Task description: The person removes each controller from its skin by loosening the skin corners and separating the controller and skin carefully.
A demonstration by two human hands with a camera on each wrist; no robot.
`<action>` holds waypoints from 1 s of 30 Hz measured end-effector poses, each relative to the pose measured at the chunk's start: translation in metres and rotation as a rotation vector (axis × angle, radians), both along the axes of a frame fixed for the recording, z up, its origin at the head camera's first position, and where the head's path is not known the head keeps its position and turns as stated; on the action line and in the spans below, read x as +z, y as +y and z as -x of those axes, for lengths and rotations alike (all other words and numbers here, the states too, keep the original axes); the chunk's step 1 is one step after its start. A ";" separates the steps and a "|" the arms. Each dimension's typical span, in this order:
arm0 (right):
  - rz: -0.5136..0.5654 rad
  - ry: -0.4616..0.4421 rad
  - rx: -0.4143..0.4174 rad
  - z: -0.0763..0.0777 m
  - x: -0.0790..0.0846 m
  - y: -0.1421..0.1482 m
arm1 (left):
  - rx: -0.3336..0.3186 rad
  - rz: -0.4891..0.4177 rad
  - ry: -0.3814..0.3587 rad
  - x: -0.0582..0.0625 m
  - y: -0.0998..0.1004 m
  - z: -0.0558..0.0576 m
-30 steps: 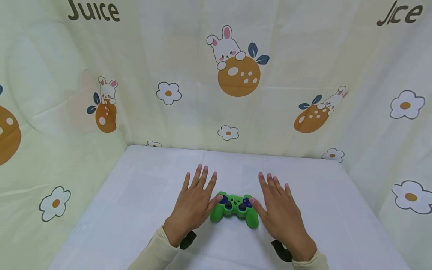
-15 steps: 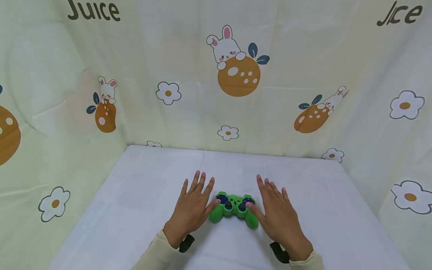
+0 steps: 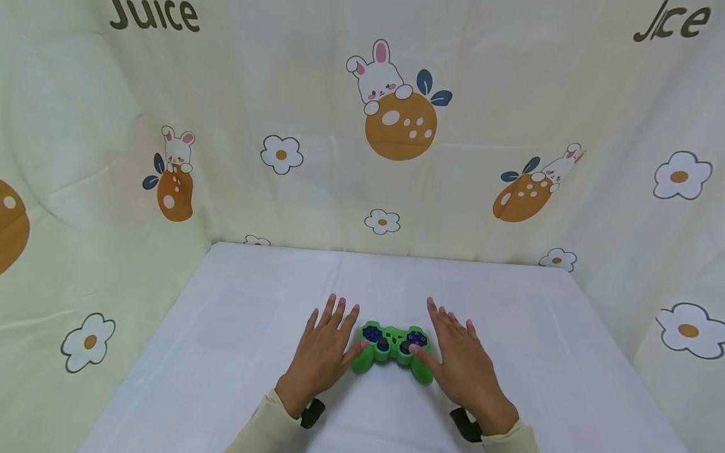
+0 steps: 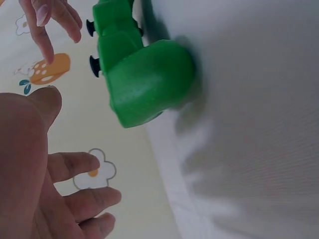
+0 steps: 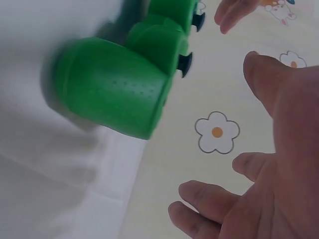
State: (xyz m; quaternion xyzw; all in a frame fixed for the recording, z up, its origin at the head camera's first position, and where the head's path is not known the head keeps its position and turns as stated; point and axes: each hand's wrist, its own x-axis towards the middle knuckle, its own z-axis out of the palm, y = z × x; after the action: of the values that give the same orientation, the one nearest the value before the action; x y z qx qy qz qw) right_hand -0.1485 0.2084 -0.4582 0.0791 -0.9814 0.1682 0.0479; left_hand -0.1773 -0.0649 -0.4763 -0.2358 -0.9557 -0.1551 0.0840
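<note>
A green game controller (image 3: 391,345) with blue button pads and two black thumbsticks lies on the white table, its grips toward the person. On its left side hovers the left hand (image 3: 320,355), fingers spread and thumb over the controller's edge. The right hand (image 3: 463,365) is held the same way on the other side, its thumb above the right thumbstick area. In the left wrist view a gap shows between the thumb and the green controller (image 4: 149,77). The right wrist view likewise shows the controller (image 5: 114,84) apart from the fingers. Both hands hold nothing.
The white-covered table (image 3: 272,277) reaches back to a cream curtain (image 3: 317,82) printed with rabbits, oranges and flowers. The curtain also hangs along both sides. A dark strap (image 3: 313,413) sits under the left wrist and another strap (image 3: 466,425) under the right.
Both hands have come down slightly and back toward the person, the right one also drifting a little left. The controller stays in place.
</note>
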 end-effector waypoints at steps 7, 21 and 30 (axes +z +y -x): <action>0.011 -0.002 0.011 0.002 -0.013 0.003 | -0.009 -0.031 0.012 -0.012 0.000 0.001; 0.036 -0.077 0.011 0.006 -0.026 0.005 | -0.014 -0.045 0.055 -0.030 0.002 0.008; 0.044 -0.068 0.046 0.009 -0.033 0.005 | -0.017 -0.074 0.063 -0.036 0.005 0.011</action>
State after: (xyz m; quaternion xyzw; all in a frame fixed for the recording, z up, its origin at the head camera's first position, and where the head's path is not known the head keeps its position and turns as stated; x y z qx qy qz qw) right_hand -0.1580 0.2132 -0.4908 0.0950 -0.9764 0.1935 0.0122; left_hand -0.1887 -0.0595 -0.5123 -0.2453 -0.9442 -0.1833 0.1213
